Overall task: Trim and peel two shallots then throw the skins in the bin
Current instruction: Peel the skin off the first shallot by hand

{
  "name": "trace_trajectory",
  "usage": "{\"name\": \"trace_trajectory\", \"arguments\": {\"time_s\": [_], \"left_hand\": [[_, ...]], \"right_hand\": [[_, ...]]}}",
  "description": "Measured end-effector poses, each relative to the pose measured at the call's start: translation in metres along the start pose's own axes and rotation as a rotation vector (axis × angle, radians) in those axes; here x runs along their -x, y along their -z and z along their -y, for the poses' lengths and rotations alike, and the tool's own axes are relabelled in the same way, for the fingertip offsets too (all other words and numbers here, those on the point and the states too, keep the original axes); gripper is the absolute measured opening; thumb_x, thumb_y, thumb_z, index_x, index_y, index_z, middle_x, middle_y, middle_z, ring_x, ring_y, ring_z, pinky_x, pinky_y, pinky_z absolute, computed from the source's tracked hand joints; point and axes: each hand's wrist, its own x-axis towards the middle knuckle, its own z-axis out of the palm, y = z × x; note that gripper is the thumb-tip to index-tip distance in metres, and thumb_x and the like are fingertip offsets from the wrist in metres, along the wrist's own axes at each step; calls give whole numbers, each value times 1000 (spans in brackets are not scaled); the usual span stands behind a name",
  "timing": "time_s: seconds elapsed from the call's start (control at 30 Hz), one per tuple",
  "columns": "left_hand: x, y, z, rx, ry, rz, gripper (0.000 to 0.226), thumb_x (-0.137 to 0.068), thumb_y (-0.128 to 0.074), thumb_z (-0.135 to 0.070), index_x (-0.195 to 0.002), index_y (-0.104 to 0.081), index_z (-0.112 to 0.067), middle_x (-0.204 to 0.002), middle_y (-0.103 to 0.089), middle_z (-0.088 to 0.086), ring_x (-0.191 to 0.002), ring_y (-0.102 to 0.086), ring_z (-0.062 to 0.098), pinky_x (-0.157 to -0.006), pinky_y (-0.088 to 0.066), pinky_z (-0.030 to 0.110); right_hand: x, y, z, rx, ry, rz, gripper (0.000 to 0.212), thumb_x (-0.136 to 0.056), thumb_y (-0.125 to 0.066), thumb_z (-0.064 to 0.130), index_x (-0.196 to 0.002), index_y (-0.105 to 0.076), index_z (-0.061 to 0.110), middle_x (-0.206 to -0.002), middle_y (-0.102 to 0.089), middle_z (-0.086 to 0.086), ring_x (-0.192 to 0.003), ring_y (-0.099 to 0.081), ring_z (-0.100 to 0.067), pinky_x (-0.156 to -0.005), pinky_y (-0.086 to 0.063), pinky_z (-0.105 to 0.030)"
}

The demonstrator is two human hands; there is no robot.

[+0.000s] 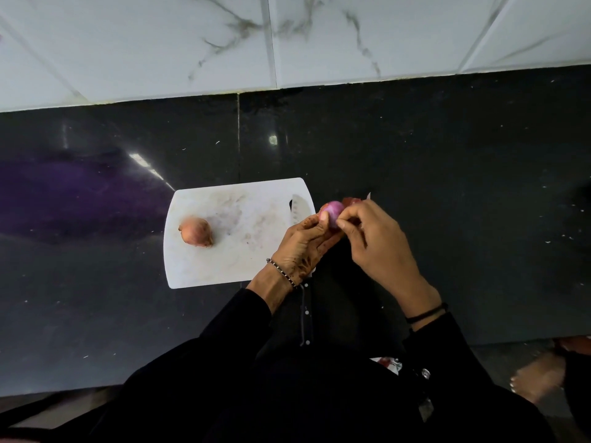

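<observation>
Just right of the cutting board (224, 266), the left hand (303, 247) grips a mostly bare purple shallot (332, 212) while the right hand (380, 247) pinches its loose skin (353, 200); the second shallot (195, 231) lies unpeeled mid-left, and binning looks still ahead.

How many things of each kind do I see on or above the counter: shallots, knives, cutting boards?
Shallots: 2, the brown shallot lying on the board and the purple shallot held between the left hand and the right hand.
Knives: 1, the knife.
Cutting boards: 1, the cutting board.
Total: 4.
</observation>
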Motion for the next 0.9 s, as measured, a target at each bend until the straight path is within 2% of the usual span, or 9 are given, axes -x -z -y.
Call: {"name": "trace_trajectory", "arguments": {"time_s": [0.1,0.27,0.37,0.43,0.5,0.6,0.7,0.77,0.9], "left_hand": [[0,-3,-1,21,26,-7,34,-91,-58,-20,-115,-62,3,-112,-68,18,-101,-69,24,-86,-57,30],[4,0,-2,58,64,-7,39,-95,-52,-23,-121,-57,6,-120,-64,23,-106,-68,28,-88,-57,32],[4,0,-1,36,77,-8,46,-93,-53,-24,-128,-53,6,-125,-62,24,-110,-66,29,-91,-56,33],[5,-2,-2,21,93,4,43,-92,-53,-24,-124,-56,4,-119,-66,21,-106,-67,27,-91,-56,33],[7,-2,-2,24,101,29,36,-92,-52,-23,-117,-59,2,-109,-71,18,-100,-70,25,-90,-56,32],[9,-3,-2,38,92,73,34,-93,-50,-21,-117,-58,2,-106,-72,17,-99,-70,25,-92,-56,32],[10,-5,-3,35,93,93,35,-92,-50,-21,-116,-59,2,-106,-72,17,-100,-70,25,-93,-55,33],[10,-5,-3,17,95,91,34,-91,-51,-23,-114,-61,1,-105,-72,16,-100,-70,25,-95,-54,34],[11,-7,-2,-12,66,83,31,-102,-43,-25,-111,-66,-7,-110,-71,13,-105,-68,24,-99,-52,36]], "right_hand": [[3,-3,-3,-27,5,42,8,-100,-55,26,-101,-59,19,-102,-54,7,-87,-56,-10,-73,-54,-38],[4,7,-15,-23,-80,-107,9,-100,-59,22,-102,-66,17,-100,-61,7,-88,-58,-6,-74,-48,-16],[2,13,-23,37,-133,-100,19,-103,-55,26,-107,-70,16,-97,-61,4,-85,-58,-7,-72,-47,-17],[1,16,-25,59,-142,-82,15,-99,-62,25,-106,-73,17,-95,-62,6,-82,-58,-4,-71,-43,-12],[3,18,-23,14,-153,-92,11,-92,-71,20,-102,-75,20,-94,-67,8,-81,-63,-2,-73,-50,-12],[4,18,-16,-90,-195,-136,11,-90,-73,17,-100,-75,20,-92,-70,10,-81,-66,2,-77,-56,-13],[2,14,-11,-74,-81,-181,18,-94,-68,11,-109,-74,17,-109,-66,7,-97,-63,0,-85,-50,-10],[2,13,-6,-129,-29,-199,22,-99,-62,17,-120,-70,16,-116,-65,6,-104,-61,-1,-86,-49,-10],[2,7,-2,-135,118,-134,30,-103,-57,22,-131,-65,16,-125,-60,1,-113,-59,-9,-90,-52,-19]]}}
